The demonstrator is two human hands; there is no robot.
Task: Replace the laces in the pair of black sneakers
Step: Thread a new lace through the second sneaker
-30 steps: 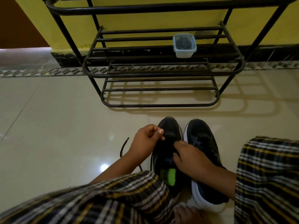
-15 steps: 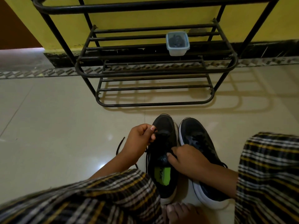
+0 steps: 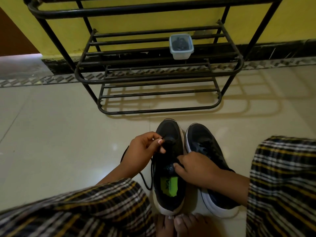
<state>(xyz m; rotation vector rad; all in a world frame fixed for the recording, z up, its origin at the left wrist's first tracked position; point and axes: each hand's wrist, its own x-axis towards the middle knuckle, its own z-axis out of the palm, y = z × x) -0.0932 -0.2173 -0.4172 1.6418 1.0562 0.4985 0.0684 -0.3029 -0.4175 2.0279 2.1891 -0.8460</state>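
Note:
Two black sneakers with white soles stand side by side on the tiled floor, toes pointing away from me. The left sneaker [image 3: 168, 134] shows a green insole. My left hand [image 3: 142, 147] pinches a black lace [image 3: 145, 181] at the sneaker's front eyelets; the lace trails down beside the shoe onto the floor. My right hand [image 3: 193, 165] grips the tongue area of the left sneaker, its forearm lying across the right sneaker [image 3: 201, 137], which still has its lacing.
A black metal shoe rack [image 3: 153, 79] stands against the yellow wall just beyond the sneakers. On its shelf sits a small plastic container [image 3: 181, 47] with dark contents. My checked-clothed knees [image 3: 85, 207] and bare toes [image 3: 179, 223] frame the shoes.
My left hand has slid slightly left and outward with the lace. My right hand stays on the left sneaker. The view has shifted a little.

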